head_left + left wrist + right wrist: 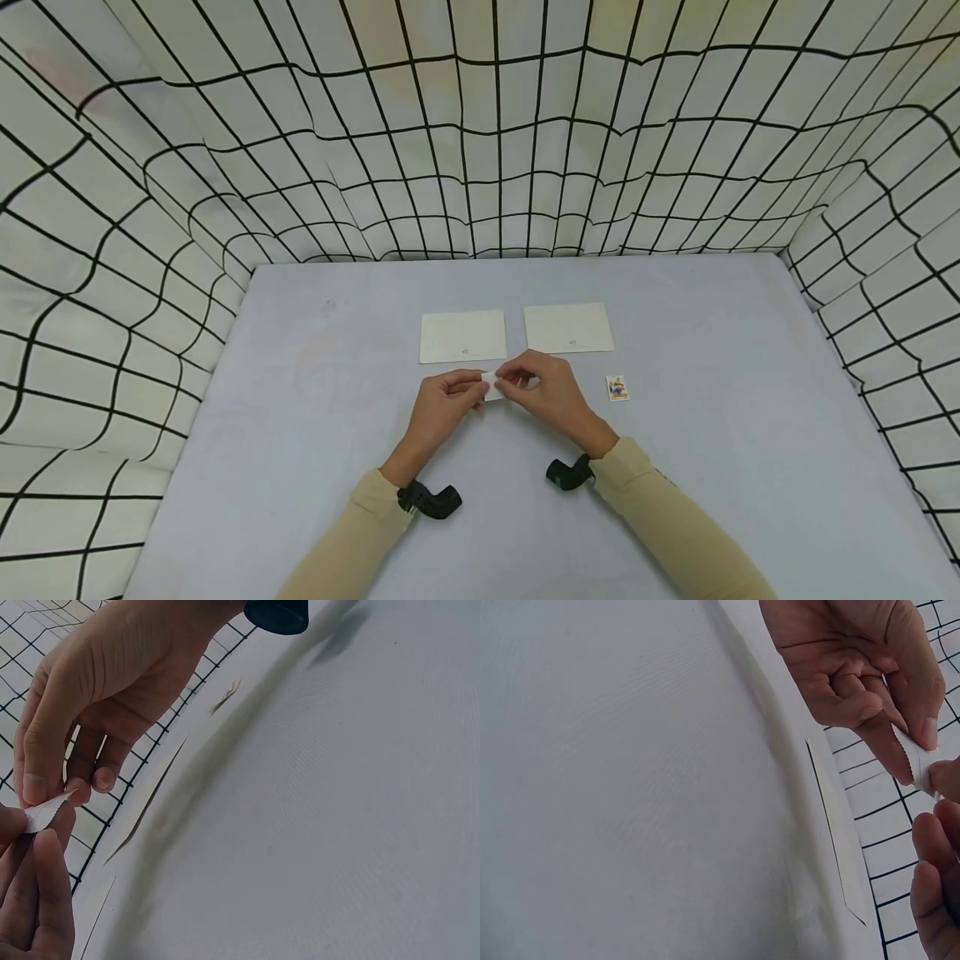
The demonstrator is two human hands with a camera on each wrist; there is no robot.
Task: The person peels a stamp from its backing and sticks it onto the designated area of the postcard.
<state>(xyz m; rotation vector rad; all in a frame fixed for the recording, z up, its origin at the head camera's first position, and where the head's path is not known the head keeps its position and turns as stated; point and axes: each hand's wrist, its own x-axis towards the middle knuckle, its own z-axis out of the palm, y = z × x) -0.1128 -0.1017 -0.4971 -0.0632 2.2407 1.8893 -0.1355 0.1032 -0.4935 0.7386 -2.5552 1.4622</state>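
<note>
Both hands meet over the middle of the table at a small white stamp (491, 386) with a toothed edge. My left hand (442, 407) pinches its left side between thumb and fingers. From the right, my right hand (551, 393) pinches the opposite side. In the left wrist view the stamp (49, 815) looks bent, its plain white side showing; the right wrist view also has the stamp (918, 760) between both hands' fingertips. A second stamp (617, 388), with a coloured picture, lies right of my right hand.
Two flat white envelope-like rectangles, the left one (462, 337) and the right one (568, 327), lie side by side just beyond the hands. White table (300, 400) surface spreads around them. Black wire grid (495, 133) over white sheeting borders the back and sides.
</note>
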